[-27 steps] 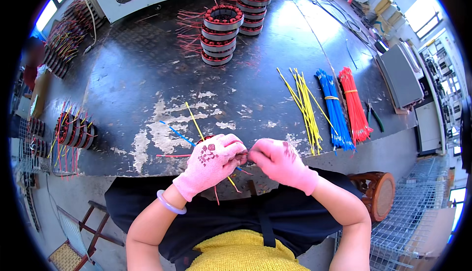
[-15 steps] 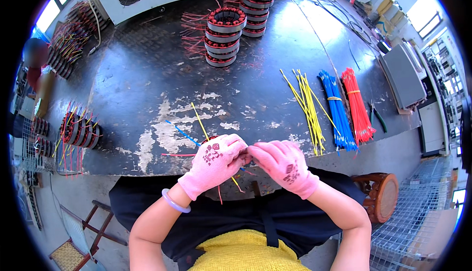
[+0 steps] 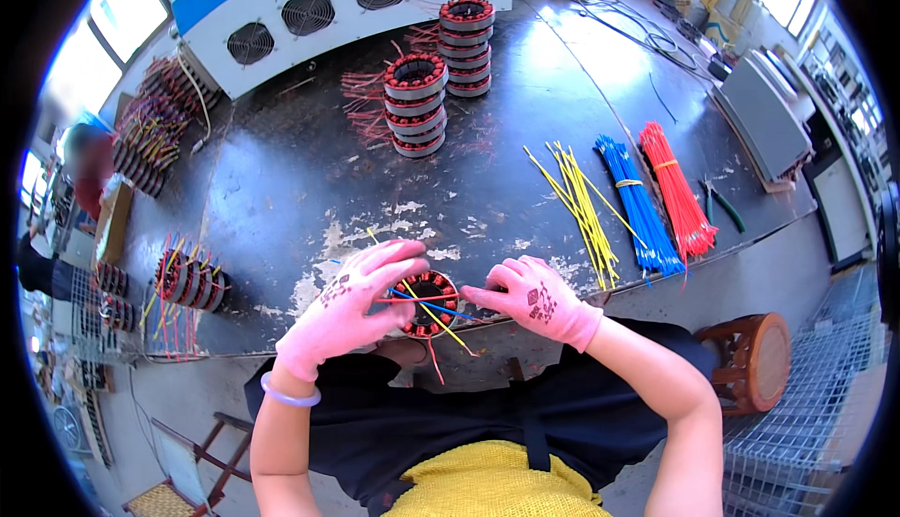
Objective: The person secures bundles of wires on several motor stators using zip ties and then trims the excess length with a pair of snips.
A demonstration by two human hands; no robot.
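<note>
A ring-shaped motor stator (image 3: 448,318) with dark core and red copper windings lies flat at the table's near edge. Yellow, blue and red wires cross its middle and stick out past the rim. My left hand (image 3: 349,303), in a pink glove, is open over the stator's left side, fingers and thumb apart and partly covering it. At the right rim, my right hand (image 3: 542,305), also gloved in pink, has its fingertips closed at the end of a red wire (image 3: 427,299) that runs across the ring; the other fingers are curled.
To the right lie yellow wires (image 3: 583,222), a blue wire bundle (image 3: 639,208), a red wire bundle (image 3: 677,194) and green-handled pliers (image 3: 724,208). Stacked stators (image 3: 415,109) stand at the back; wired stators (image 3: 192,280) sit left. A white fan-fitted cabinet (image 3: 328,44) borders the far side.
My hands have moved apart. The left hand has shifted left and opened, uncovering much of the stator. My right hand has moved slightly right. The whole view has shifted too.
</note>
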